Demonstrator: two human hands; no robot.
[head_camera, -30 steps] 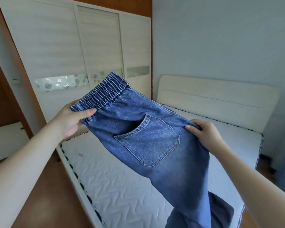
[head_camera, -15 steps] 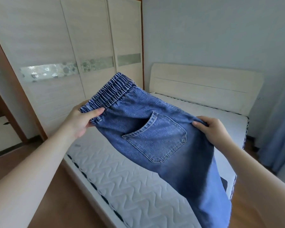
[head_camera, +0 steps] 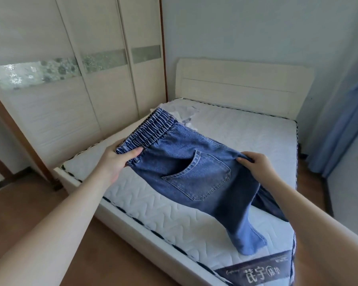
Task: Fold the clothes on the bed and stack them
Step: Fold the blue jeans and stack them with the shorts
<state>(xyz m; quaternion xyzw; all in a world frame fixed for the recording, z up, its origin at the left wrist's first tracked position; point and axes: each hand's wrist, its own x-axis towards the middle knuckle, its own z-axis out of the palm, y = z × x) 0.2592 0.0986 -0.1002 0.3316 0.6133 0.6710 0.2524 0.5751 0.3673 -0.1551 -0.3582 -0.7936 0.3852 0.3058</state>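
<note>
Above the mattress point(head_camera: 246, 131) | left hand point(head_camera: 116, 159) grips jeans point(head_camera: 194, 162) waistband | right hand point(head_camera: 256, 164) pinches opposite edge | leg end touches mattress

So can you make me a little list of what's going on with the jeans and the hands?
held thing: blue jeans, back pocket facing up
left hand: grips the elastic waistband
right hand: pinches the opposite edge of the jeans
jeans' leg end: touching the mattress
other clothes: a pale garment lies near the headboard
folded yet: no, jeans are spread out
</note>
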